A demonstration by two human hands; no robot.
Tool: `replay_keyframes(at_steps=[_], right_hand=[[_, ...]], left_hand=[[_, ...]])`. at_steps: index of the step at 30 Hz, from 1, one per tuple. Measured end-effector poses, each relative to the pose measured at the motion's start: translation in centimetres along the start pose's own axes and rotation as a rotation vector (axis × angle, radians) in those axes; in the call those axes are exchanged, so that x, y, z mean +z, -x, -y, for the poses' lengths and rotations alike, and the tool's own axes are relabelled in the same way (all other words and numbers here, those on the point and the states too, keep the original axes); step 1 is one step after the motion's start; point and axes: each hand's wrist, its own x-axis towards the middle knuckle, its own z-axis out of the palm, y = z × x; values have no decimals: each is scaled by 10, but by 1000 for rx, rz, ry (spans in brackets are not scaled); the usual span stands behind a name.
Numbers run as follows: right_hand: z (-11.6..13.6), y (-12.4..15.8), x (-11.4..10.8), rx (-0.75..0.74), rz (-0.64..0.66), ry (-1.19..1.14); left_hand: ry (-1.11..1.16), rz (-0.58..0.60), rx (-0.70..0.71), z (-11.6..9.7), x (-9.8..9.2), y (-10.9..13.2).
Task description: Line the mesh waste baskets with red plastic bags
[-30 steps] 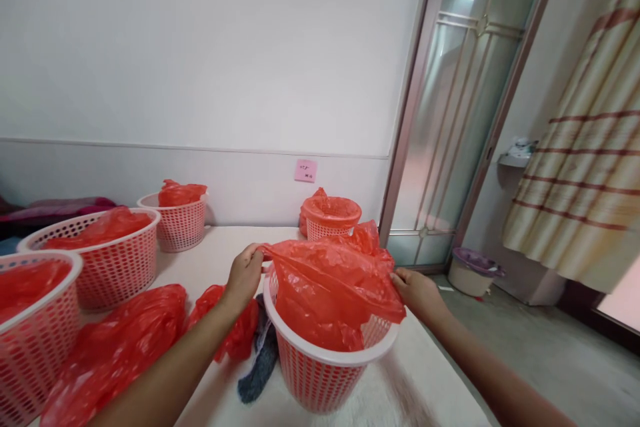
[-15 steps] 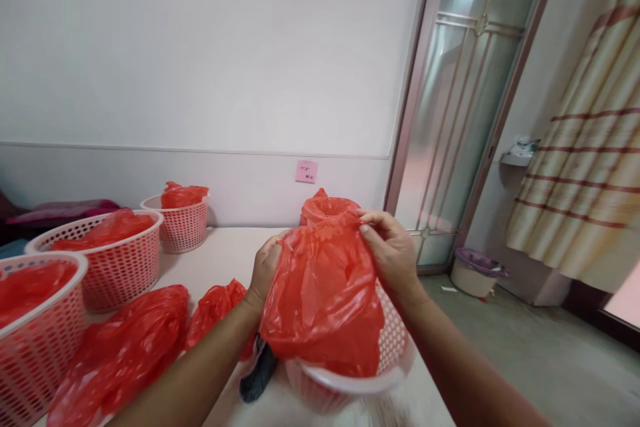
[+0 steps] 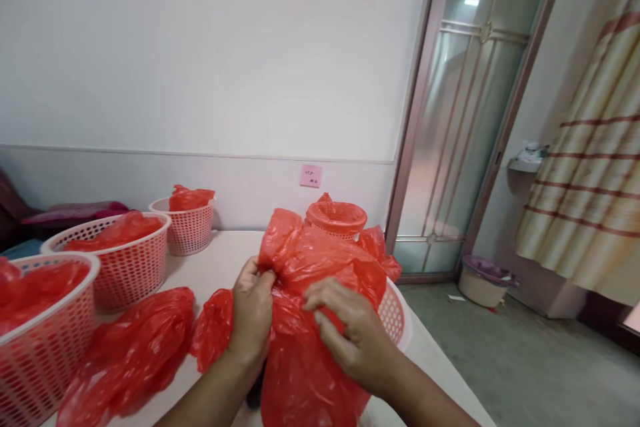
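A red plastic bag [image 3: 313,347] stands bunched up in front of me, lifted above a pink perforated basket [image 3: 397,317] whose rim shows to its right. My left hand [image 3: 253,313] is closed on the bag's left side, thumb pinching the plastic near the top. My right hand [image 3: 350,333] lies across the bag's front with its fingers curled and pinching the film. The bag's loose mouth flares above both hands. The basket's inside is hidden by the bag.
On the pale table [image 3: 220,260] lie two loose red bags [image 3: 130,347] at the left. Three bag-lined pink baskets [image 3: 125,260] stand along the left side, another bag-lined basket [image 3: 336,217] at the back. A glass door [image 3: 460,120], a curtain [image 3: 590,167] and a basin [image 3: 483,277] are at the right.
The bag was stretched across the basket's rim. Both hands have since gathered it together and lifted it, and now pinch it close in front of me.
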Motion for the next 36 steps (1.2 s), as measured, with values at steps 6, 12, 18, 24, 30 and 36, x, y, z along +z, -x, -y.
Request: replay_keyframes(at_steps=[6,12,18,24,30,36], right_hand=[[18,-15,-22,63,-259,11],[54,-24,7,79,70,6],[64,-22,37,-236,3,-25],[82,-40,64,-318,-20,-44],[75,-30,142,-308,232,204],[64,-19,172,-63,71,-13]], left_hand=[[-412,300,570,-21,-21,31],[-647,721,735,-21,-46,58],[-517,179,606,-25,-95,66],[-606,2,202,-43,-135,57],[-95,-282,12,-63,-143,50],[-13,-266,-56,-70,-158,74]])
